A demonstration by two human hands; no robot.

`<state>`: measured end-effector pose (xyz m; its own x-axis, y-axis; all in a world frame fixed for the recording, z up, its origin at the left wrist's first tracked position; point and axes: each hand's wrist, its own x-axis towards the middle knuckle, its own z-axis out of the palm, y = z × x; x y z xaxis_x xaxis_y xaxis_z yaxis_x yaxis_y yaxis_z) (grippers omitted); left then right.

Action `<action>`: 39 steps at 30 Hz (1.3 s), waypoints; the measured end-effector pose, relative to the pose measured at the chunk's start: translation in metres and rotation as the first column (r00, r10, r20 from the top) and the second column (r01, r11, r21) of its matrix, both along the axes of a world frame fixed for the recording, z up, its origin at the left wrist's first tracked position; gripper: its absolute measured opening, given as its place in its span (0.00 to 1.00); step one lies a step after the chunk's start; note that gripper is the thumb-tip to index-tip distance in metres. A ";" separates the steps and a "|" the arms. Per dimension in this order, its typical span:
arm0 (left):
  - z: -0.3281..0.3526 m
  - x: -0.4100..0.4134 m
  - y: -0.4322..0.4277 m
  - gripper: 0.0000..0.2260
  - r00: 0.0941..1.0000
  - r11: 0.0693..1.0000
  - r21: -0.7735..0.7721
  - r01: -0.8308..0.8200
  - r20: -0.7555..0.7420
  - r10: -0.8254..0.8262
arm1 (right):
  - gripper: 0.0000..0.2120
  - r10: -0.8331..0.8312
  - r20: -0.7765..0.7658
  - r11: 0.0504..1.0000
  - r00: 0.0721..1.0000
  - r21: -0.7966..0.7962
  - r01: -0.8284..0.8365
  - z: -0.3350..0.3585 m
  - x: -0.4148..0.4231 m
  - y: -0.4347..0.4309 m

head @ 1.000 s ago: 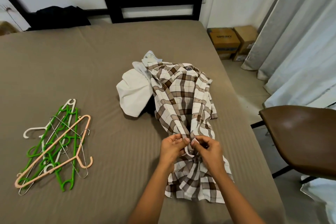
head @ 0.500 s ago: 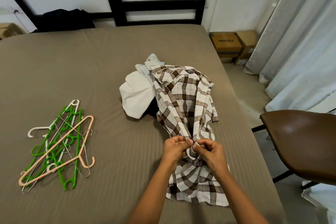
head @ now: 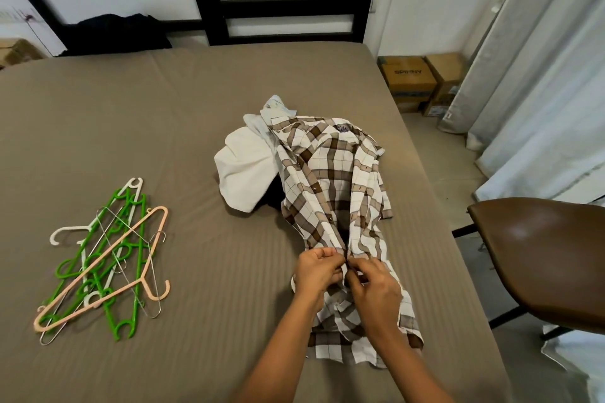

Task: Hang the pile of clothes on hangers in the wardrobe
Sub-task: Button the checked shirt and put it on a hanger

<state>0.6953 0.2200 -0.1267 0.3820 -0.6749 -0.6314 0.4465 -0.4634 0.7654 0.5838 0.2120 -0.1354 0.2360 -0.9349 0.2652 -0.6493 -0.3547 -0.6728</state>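
A brown-and-white checked shirt [head: 330,180] lies lengthwise on the bed, on top of a small pile with a white garment [head: 244,170] and something dark under it. My left hand [head: 319,271] pinches the shirt's left front edge at the button placket. My right hand [head: 373,288] pinches the right front edge just beside it, fingertips nearly touching. A heap of hangers [head: 104,258], green, white, peach and wire, lies on the bed to the left, well apart from both hands.
The bed's taupe sheet [head: 163,127] fills most of the view, with a dark headboard [head: 284,0] behind and a black garment [head: 114,34] at its foot. A brown chair [head: 543,258] stands close on the right. Cardboard boxes [head: 412,82] and curtains [head: 540,75] are beyond.
Both hands stay at the same spot on the shirt's placket, fingers working slightly. The view has shifted a little; the shirt front lies a bit more spread.
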 end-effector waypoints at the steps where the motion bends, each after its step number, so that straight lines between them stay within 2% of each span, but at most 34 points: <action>1: 0.000 0.001 0.001 0.04 1.000 1.000 -0.003 0.007 0.012 -0.007 | 0.08 -0.007 0.074 0.997 0.997 0.075 0.002 0.001 0.000 -0.001; 3: -0.001 0.003 0.002 0.03 1.000 1.000 -0.010 0.023 0.018 -0.023 | 0.09 -0.012 0.209 0.974 0.978 0.224 -0.036 0.004 -0.002 -0.002; 6: -0.001 0.008 0.003 0.04 0.999 0.998 -0.035 0.048 -0.012 -0.049 | 0.04 -0.073 0.351 0.911 0.933 0.405 -0.081 0.009 -0.003 -0.008; 8: 0.000 0.009 0.004 0.05 0.998 0.998 -0.053 0.040 -0.038 -0.042 | 0.08 -0.134 0.404 0.872 0.905 0.482 -0.086 0.008 -0.002 -0.014; 11: 0.000 0.007 0.003 0.05 1.000 1.000 -0.023 0.006 -0.005 -0.006 | 0.05 -0.189 0.445 0.827 0.875 0.552 -0.103 0.007 -0.002 -0.020; 13: 0.000 0.003 0.003 0.05 1.000 1.000 0.000 -0.015 0.013 0.015 | 0.03 -0.190 0.426 0.814 0.885 0.572 -0.100 0.007 -0.001 -0.024; 16: -0.001 0.001 0.001 0.02 0.999 0.999 0.034 -0.036 0.001 0.036 | 0.03 -0.136 0.313 0.838 0.940 0.543 -0.060 0.006 0.000 -0.026; 21: -0.001 -0.002 0.001 0.03 0.997 0.999 0.002 -0.049 -0.052 0.049 | 0.04 -0.046 0.062 0.921 0.997 0.388 0.019 0.009 0.006 -0.018; 23: -0.002 -0.003 -0.001 0.05 0.997 0.999 0.016 -0.046 -0.060 0.046 | 0.04 -0.074 0.048 0.934 0.996 0.353 0.052 0.011 0.009 -0.013; 26: -0.006 -0.002 -0.005 0.07 0.998 0.999 0.034 -0.034 -0.060 0.036 | 0.04 -0.157 0.120 0.901 0.980 0.423 0.093 0.011 0.010 -0.013; 30: -0.011 0.002 -0.005 0.03 0.998 1.000 0.011 0.019 -0.052 -0.018 | 0.03 -0.321 0.339 0.782 0.884 0.622 0.045 0.010 0.008 -0.018; 32: -0.013 0.006 -0.007 0.03 0.996 0.997 -0.018 0.076 -0.046 -0.077 | 0.01 -0.410 0.382 0.691 0.828 0.723 0.009 0.011 0.009 -0.022; 34: -0.014 0.011 -0.009 0.03 0.991 0.992 -0.049 0.113 -0.059 -0.116 | 0.01 -0.489 0.372 0.515 0.789 0.853 -0.082 0.011 0.007 -0.032; 36: -0.010 0.016 -0.008 0.04 0.985 0.985 -0.083 0.150 -0.073 -0.156 | 0.02 -0.512 0.326 0.245 0.795 0.942 -0.228 0.012 0.004 -0.046; 37: -0.008 0.017 -0.007 0.04 0.982 0.981 -0.097 0.169 -0.067 -0.176 | 0.02 -0.503 0.310 0.155 0.807 0.951 -0.269 0.013 0.002 -0.053; 38: -0.009 0.018 -0.006 0.04 0.979 0.976 -0.112 0.187 -0.058 -0.194 | 0.02 -0.477 0.310 0.140 0.823 0.951 -0.277 0.012 0.002 -0.061; 39: -0.011 0.020 -0.006 0.06 0.978 0.973 -0.121 0.199 -0.046 -0.206 | 0.05 -0.449 0.322 0.201 0.833 0.945 -0.257 0.009 0.004 -0.071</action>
<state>0.7151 0.2143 -0.1372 0.1952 -0.8035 -0.5624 0.3977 -0.4593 0.7943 0.5881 0.1414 -0.1267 0.3076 -0.5244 -0.7940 -0.1204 0.8063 -0.5792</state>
